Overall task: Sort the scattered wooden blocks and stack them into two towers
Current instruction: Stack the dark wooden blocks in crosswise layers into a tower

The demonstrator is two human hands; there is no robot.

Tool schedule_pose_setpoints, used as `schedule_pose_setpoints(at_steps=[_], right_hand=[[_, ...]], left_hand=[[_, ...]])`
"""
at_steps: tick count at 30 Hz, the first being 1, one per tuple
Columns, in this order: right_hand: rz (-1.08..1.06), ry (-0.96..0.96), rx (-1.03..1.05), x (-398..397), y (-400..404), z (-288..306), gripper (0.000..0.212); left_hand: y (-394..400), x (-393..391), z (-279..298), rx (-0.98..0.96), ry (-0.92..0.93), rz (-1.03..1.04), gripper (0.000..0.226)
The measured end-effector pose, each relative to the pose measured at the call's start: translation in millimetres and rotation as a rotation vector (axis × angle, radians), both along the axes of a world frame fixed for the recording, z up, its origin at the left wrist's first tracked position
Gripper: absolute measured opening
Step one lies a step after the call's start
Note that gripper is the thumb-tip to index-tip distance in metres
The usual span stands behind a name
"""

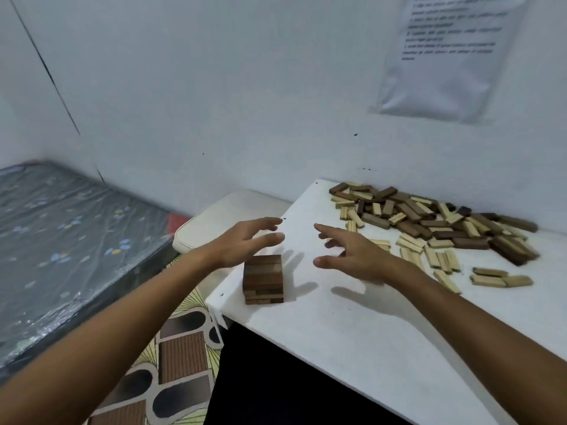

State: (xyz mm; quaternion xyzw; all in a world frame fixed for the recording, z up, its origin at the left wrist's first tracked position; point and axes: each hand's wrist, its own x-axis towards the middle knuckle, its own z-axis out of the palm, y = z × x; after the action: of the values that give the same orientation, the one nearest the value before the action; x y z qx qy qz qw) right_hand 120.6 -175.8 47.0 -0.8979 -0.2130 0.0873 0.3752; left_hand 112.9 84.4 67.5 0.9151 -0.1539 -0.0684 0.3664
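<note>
Both hands spread, holding nothing, above short dark-brown wooden block tower (263, 279).
Left hand (242, 242), right hand (352, 253); scattered light and dark wooden blocks (435, 228) at two o'clock look light, rigid, best pinched by long sides.

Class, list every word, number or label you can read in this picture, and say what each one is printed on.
Paper sheet on the wall: several lines of printed text, too blurred to read.
Wooden blocks, small dark tower, white table: no writing visible.
No brand, number or sign can be read anywhere.
</note>
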Motion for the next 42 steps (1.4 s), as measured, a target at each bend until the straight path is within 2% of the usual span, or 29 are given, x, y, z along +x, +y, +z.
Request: schedule_pose_setpoints(at_steps=[5,7,11,14,17,20,25,30,33,37,42], right_hand=[[-0.120,-0.026,-0.074,8.6,-60.9,15.4,0.076],[-0.150,-0.032,-0.108,10.2,-84.6,15.5,0.075],[-0.254,-0.027,-0.123,14.9,-134.3,5.7,0.061],[-0.336,-0.055,-0.257,23.2,-166.9,-12.5,0.062],[-0.380,-0.062,-0.516,30.4,-191.6,-34.9,0.063],[-0.418,-0.075,-0.618,41.9,-209.6,-48.8,0.064],[-0.472,-0.158,-0.623,83.7,-216.8,-48.6,0.066],[-0.398,-0.249,-0.612,137.2,-199.9,-48.3,0.062],[-0.345,-0.245,-0.646,154.7,-190.2,-53.4,0.060],[-0.354,-0.276,-0.673,150.4,-182.5,-63.7,0.055],[-0.476,-0.430,-0.625,124.8,-176.6,-63.6,0.042]], left_hand=[[-74.9,39.9,8.8,0.133,-0.016,-0.179,0.070],[-107.1,52.5,9.4,0.206,-0.040,-0.251,0.070],[-168.1,79.0,3.4,0.277,-0.074,-0.395,0.056],[-201.1,103.1,-11.2,0.349,-0.105,-0.438,0.062],[-226.3,122.9,-31.8,0.425,-0.167,-0.393,0.068],[-246.4,142.2,-52.0,0.469,-0.229,-0.325,0.075],[-268.1,167.1,-67.8,0.464,-0.264,-0.209,0.072],[-276.7,184.2,-78.4,0.440,-0.340,-0.192,0.051],[-277.6,182.9,-75.9,0.439,-0.443,-0.110,0.057],[-277.6,182.1,-69.3,0.404,-0.442,-0.050,0.035],[-273.3,179.6,-68.6,0.285,-0.448,-0.042,0.024]])
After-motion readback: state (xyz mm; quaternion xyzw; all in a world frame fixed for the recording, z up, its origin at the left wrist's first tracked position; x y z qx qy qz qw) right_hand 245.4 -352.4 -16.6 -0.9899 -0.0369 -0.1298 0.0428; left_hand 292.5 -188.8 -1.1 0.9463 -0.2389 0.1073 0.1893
